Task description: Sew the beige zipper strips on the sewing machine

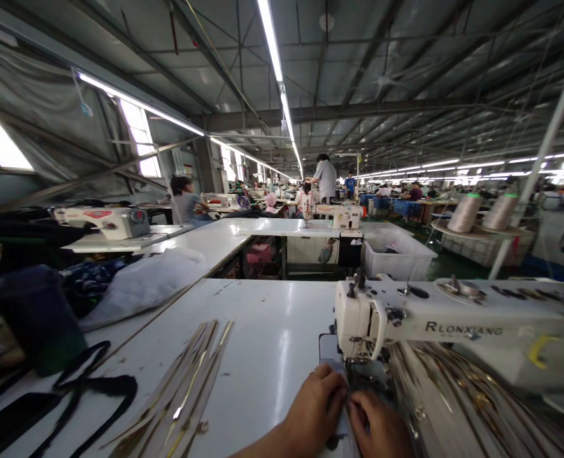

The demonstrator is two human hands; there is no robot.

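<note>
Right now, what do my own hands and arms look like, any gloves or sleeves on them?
Your left hand and right hand are both bare, with no gloves. The visible left forearm shows no sleeve. A small glint on the left hand might be a ring, but it's too small to tell.

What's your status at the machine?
Left hand, right hand: close together at sewing machine, grip unclear. Strip bundle: close beside right hand. Second bundle: on tabletop, left of hands.
</note>
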